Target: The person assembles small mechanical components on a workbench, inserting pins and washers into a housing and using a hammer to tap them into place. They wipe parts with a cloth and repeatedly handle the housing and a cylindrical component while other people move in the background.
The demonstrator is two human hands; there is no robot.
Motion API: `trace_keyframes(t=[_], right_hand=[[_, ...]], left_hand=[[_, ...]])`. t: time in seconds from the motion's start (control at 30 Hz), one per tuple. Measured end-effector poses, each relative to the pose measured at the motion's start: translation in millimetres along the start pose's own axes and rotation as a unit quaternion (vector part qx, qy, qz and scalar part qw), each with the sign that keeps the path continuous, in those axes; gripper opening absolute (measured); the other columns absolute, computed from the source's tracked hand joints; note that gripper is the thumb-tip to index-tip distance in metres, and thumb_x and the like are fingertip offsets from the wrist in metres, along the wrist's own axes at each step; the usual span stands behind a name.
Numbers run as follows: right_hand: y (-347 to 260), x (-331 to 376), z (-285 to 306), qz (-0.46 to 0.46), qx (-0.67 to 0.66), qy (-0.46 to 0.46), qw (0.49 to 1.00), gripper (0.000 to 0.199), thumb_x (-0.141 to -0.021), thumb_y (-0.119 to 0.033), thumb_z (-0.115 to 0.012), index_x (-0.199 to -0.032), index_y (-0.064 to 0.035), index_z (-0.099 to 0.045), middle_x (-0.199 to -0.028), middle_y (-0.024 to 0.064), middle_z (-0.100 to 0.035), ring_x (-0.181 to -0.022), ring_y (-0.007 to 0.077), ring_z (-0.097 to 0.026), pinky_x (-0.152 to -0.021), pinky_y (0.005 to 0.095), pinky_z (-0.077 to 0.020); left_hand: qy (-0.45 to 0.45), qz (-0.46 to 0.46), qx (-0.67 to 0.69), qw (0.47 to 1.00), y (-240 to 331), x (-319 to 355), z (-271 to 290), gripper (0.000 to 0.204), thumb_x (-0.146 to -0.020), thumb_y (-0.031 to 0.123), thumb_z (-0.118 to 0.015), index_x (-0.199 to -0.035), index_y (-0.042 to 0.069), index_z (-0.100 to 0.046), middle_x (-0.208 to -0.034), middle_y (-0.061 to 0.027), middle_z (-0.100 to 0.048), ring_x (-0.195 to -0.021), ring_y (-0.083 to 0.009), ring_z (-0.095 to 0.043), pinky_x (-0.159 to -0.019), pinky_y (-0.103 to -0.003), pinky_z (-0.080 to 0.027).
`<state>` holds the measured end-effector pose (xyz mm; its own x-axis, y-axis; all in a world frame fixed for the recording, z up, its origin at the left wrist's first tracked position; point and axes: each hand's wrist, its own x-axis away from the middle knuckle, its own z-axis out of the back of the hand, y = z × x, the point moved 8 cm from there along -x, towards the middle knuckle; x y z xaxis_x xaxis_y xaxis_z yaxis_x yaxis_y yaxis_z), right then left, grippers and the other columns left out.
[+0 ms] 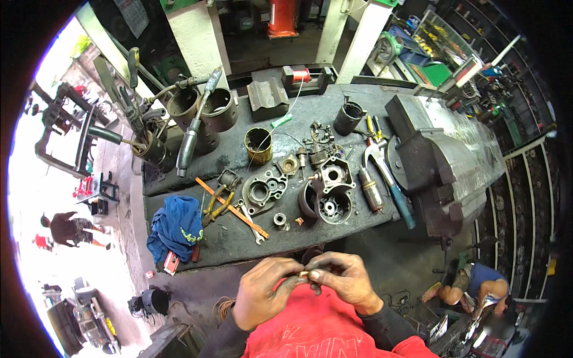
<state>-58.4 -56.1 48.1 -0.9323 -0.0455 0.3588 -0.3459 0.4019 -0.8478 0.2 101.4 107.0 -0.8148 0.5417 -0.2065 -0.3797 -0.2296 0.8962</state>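
Observation:
In front of my red shirt, just off the bench's near edge, both hands meet at the fingertips. My left hand (267,291) and my right hand (347,281) are closed in a pinch around a small brass-coloured piece (304,273); its exact kind is too small to make out. Beyond them on the dark workbench (298,244) lie a cast metal housing (262,190) and a round motor housing (334,209). A small metal ring (279,219) and an open-ended wrench (253,230) rest near the edge closest to my hands.
Blue cloth (176,227), yellow-handled pliers (219,206) and an orange strip (236,210) occupy the bench's left. A brass-coloured can (258,146) stands mid-bench. Rightward lie an armature (370,191), a blue-handled hammer (399,200) and a large vise (444,167). A person (480,283) crouches at lower right.

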Motion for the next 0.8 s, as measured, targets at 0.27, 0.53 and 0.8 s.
trace_keyframes(t=[0.27,0.53,0.8], right_hand=[[-63.6,-13.8,177.4,0.065,0.291,0.201,0.933,0.019,-0.096,-0.009,-0.076,-0.113,0.0001,-0.078,-0.094,0.0080,-0.075,-0.085,0.0152,-0.069,-0.077,0.0319,-0.0547],[-3.5,-67.3,251.4,0.043,0.540,0.194,0.818,0.020,-0.093,-0.019,-0.073,-0.105,-0.0047,-0.079,-0.102,0.0193,-0.078,-0.097,0.0396,-0.075,-0.086,0.0457,-0.0586],[21.6,-108.3,218.2,0.152,0.608,0.201,0.753,0.024,-0.088,-0.015,-0.077,-0.111,-0.0094,-0.075,-0.098,0.0134,-0.072,-0.086,0.0380,-0.073,-0.074,0.0497,-0.0584]], left_hand=[[0.135,0.202,0.186,0.952,-44.9,-38.6,-42.5,0.020,-0.094,0.002,-0.078,-0.113,-0.003,-0.070,-0.106,-0.0103,-0.075,-0.096,-0.0180,-0.073,-0.086,-0.031,-0.059],[0.226,0.340,0.432,0.804,-148.4,10.4,-64.3,0.020,-0.099,0.007,-0.061,-0.115,-0.005,-0.067,-0.108,-0.0150,-0.071,-0.090,-0.0215,-0.070,-0.084,-0.039,-0.063],[0.191,0.445,0.408,0.774,-156.7,11.0,-83.8,0.019,-0.104,0.010,-0.063,-0.115,-0.003,-0.069,-0.090,-0.0030,-0.065,-0.071,-0.0099,-0.059,-0.062,-0.029,-0.052]])
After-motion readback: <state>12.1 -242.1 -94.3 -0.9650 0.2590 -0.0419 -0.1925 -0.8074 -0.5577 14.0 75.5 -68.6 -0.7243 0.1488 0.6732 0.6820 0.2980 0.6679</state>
